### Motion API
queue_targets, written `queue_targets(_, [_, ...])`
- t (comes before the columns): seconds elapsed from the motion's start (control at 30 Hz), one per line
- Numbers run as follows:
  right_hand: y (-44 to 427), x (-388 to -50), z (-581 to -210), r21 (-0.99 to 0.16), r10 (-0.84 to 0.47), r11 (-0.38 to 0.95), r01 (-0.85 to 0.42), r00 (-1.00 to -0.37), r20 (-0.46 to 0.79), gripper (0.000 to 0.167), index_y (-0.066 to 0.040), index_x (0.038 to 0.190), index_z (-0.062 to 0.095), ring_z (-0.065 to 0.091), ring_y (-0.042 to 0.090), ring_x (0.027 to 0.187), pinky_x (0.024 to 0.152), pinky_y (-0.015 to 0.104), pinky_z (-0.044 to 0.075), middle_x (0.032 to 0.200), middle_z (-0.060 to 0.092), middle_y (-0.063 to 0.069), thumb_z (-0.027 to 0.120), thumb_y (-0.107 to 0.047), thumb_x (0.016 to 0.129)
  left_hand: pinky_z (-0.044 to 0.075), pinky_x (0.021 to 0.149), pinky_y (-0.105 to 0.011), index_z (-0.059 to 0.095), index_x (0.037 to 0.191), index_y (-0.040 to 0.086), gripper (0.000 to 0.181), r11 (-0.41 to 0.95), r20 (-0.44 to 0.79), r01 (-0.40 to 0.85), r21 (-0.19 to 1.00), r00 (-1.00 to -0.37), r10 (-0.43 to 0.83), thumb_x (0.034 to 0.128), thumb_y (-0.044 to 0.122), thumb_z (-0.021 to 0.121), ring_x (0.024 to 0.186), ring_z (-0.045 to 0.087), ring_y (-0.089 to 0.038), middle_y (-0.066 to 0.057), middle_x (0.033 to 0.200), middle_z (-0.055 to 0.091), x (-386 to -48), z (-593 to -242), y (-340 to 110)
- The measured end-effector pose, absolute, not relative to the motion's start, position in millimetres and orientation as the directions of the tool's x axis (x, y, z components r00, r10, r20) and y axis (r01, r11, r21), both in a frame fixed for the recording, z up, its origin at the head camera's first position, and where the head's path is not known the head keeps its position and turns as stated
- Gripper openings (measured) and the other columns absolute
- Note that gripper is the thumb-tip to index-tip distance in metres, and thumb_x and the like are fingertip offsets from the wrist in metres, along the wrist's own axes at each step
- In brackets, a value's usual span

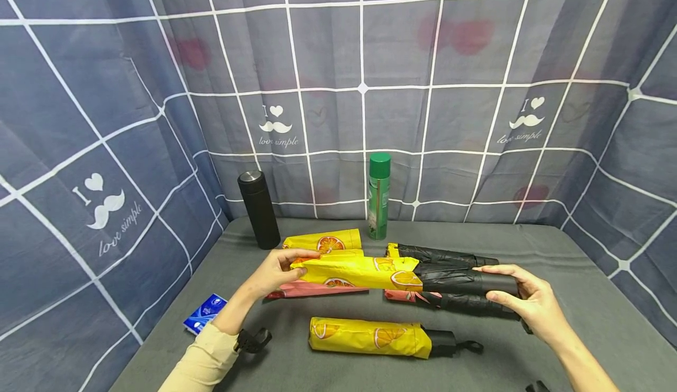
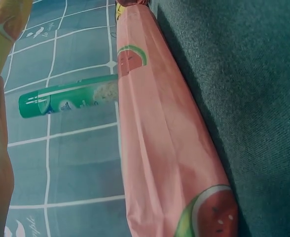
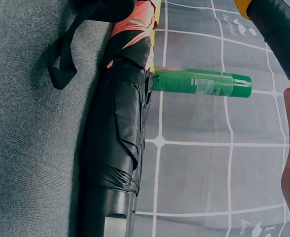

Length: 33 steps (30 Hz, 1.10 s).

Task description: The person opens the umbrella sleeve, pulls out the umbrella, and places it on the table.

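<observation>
Likely light umbrella (image 1: 446, 278) is gripped by left hand (image 1: 275, 271) at soft-looking sleeve (image 1: 354, 271), by right hand (image 1: 531, 302) at apparently surer handle (image 1: 499, 284).

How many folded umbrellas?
4 visible: yellow-tipped black fabric umbrella, back; pink-tipped black umbrella, middle; yellow orange-print umbrella, front; yellow-and-black umbrella, held up. Others may be hidden.

Hands on one folded umbrella, black with a yellow orange-slice-print fabric sleeve (image 1: 359, 273). Left hand (image 1: 274, 274) pinches the sleeve end, right hand (image 1: 531, 308) grips the black end. Nearer: second folded umbrella, same yellow print, black handle (image 1: 369, 338), flat on grey cloth-covered table (image 1: 296, 374). Standing behind: black cylindrical flask (image 1: 259, 211), green capped spray can (image 1: 378, 198).
</observation>
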State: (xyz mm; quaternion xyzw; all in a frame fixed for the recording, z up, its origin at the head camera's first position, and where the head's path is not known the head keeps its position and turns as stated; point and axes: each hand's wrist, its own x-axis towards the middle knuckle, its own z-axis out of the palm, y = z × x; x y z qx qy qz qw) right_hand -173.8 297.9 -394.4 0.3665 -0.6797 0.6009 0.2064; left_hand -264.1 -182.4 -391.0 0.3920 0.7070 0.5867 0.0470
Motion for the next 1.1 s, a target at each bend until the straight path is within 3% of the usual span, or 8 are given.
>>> queue_targets(0.33, [301, -167, -398, -0.686, -0.235, 0.128, -0.716, -0.694, 0.681, 0.049, 0.013, 0.114, 0.058, 0.054, 0.012, 0.112, 0.091, 0.018, 0.038, 0.115, 0.064, 0.010, 0.062, 0.029, 0.069, 0.047, 0.057, -0.019, 0.061, 0.116, -0.009, 0.029, 0.056, 0.391, 0.514, 0.856, -0.714, 0.581, 0.0871, -0.007, 0.060, 0.077, 0.053, -0.008, -0.010, 0.114, 0.064, -262, -394, -188])
queue_targets(0.6, [309, -164, -398, -0.708, -0.240, 0.079, -0.702, -0.702, 0.670, 0.046, 0.014, 0.116, 0.055, 0.057, 0.014, 0.107, 0.080, 0.018, 0.045, 0.117, 0.063, 0.013, 0.059, 0.029, 0.072, 0.049, 0.063, -0.020, 0.057, 0.120, -0.012, 0.032, -0.002, 0.415, 0.506, 0.862, -0.704, 0.576, 0.0885, -0.010, 0.056, 0.085, 0.056, -0.009, -0.007, 0.117, 0.062, -259, -394, -205])
queue_targets(0.87, [317, -158, -400, -0.741, -0.213, 0.117, -0.661, -0.746, 0.631, 0.045, 0.013, 0.117, 0.056, 0.059, 0.012, 0.103, 0.074, 0.018, 0.047, 0.117, 0.064, 0.010, 0.059, 0.027, 0.074, 0.043, 0.045, -0.023, 0.056, 0.122, -0.009, 0.033, 0.049, 0.384, 0.492, 0.869, -0.733, 0.562, 0.0894, -0.007, 0.057, 0.063, 0.050, -0.014, -0.001, 0.117, 0.062, -258, -399, -220])
queue_targets(0.97, [322, -154, -402, -0.756, -0.185, 0.206, -0.622, -0.783, 0.594, 0.043, 0.011, 0.116, 0.057, 0.059, 0.009, 0.103, 0.075, 0.017, 0.046, 0.116, 0.065, 0.002, 0.060, 0.025, 0.075, 0.041, 0.044, -0.024, 0.055, 0.123, -0.010, 0.033, 0.049, 0.385, 0.493, 0.869, -0.734, 0.559, 0.0895, -0.008, 0.056, 0.058, 0.047, -0.016, 0.000, 0.117, 0.062, -257, -403, -225])
queue_targets(1.1, [330, -151, -408, -0.761, -0.164, 0.280, -0.585, -0.810, 0.562, 0.041, 0.010, 0.116, 0.057, 0.058, 0.005, 0.103, 0.076, 0.016, 0.045, 0.115, 0.065, -0.005, 0.060, 0.023, 0.077, 0.047, 0.056, -0.021, 0.055, 0.123, -0.011, 0.033, 0.050, 0.388, 0.490, 0.870, -0.743, 0.545, 0.0899, -0.006, 0.057, 0.076, 0.056, -0.009, 0.001, 0.120, 0.061, -255, -408, -231])
